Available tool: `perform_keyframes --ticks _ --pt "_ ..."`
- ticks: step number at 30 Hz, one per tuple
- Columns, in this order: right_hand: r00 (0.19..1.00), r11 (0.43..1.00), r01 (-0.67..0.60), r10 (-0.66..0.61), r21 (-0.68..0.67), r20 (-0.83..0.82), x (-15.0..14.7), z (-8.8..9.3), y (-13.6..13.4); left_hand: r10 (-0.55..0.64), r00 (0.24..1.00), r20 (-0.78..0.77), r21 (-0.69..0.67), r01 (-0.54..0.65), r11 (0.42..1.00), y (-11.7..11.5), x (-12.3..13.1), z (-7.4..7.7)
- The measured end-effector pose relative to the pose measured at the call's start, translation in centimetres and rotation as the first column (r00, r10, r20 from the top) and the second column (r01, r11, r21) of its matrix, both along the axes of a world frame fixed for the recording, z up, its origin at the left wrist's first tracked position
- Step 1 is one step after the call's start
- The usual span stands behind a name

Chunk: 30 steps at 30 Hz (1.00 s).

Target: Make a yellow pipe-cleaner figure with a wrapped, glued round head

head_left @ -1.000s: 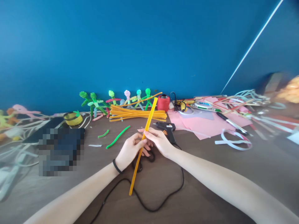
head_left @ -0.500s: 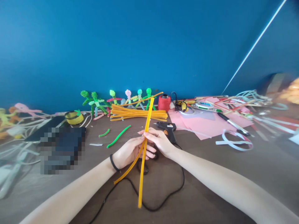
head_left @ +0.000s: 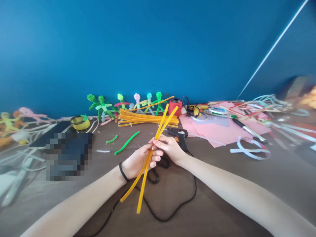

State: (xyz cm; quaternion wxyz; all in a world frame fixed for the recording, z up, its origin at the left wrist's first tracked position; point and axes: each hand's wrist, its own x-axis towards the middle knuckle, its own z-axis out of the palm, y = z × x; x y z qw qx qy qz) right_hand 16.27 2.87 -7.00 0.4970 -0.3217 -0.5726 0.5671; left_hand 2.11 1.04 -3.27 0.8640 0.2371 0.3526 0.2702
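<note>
Two orange-yellow pipe cleaners (head_left: 147, 163) cross each other between my hands, their upper ends spread in a narrow V and their lower ends apart. My left hand (head_left: 140, 160) supports them from the left, its fingers curled behind and around the stems. From the right, my right hand (head_left: 170, 148) pinches them near the crossing with thumb and fingertips. Beyond my hands lies a bundle of orange pipe cleaners (head_left: 138, 117). On the table to the left are a long green pipe cleaner piece (head_left: 127, 143) and a short green piece (head_left: 112, 139).
Several pipe-cleaner figures (head_left: 102, 107) stand along the blue wall. A black glue gun (head_left: 181, 136) lies behind my right hand, and a black cord (head_left: 170, 219) loops below. Pink paper sheets (head_left: 209, 130), a marker (head_left: 248, 130) and white strips (head_left: 251, 151) lie right; a pixelated dark object (head_left: 71, 154) lies left.
The pipe cleaners have tilted to the right at the top, and their upper ends now show apart instead of overlapping. Both hands still hold them. The view has shifted slightly.
</note>
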Motion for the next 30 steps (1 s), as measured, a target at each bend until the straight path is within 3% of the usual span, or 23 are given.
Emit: perform_keyframes --ticks 6,16,25,30 --pt "0.999 0.998 -0.04 0.039 -0.041 -0.012 0.0 -0.3 0.0 0.061 0.997 -0.051 0.018 -0.061 0.998 0.1 0.1 -0.4" --pt "0.998 0.996 -0.03 0.026 0.078 0.053 0.1 -0.6 0.3 0.069 0.995 -0.078 0.015 -0.068 0.998 0.0 0.3 -0.3" --pt "0.998 0.998 -0.05 0.049 0.036 0.026 -0.1 -0.5 0.0 0.056 0.998 -0.041 0.116 -0.051 0.992 0.3 0.0 -1.7" --pt "0.997 0.996 -0.071 0.069 0.051 0.029 -0.1 -0.2 -0.1 0.069 0.996 -0.05 0.106 -0.063 0.992 0.0 -0.1 -1.6"
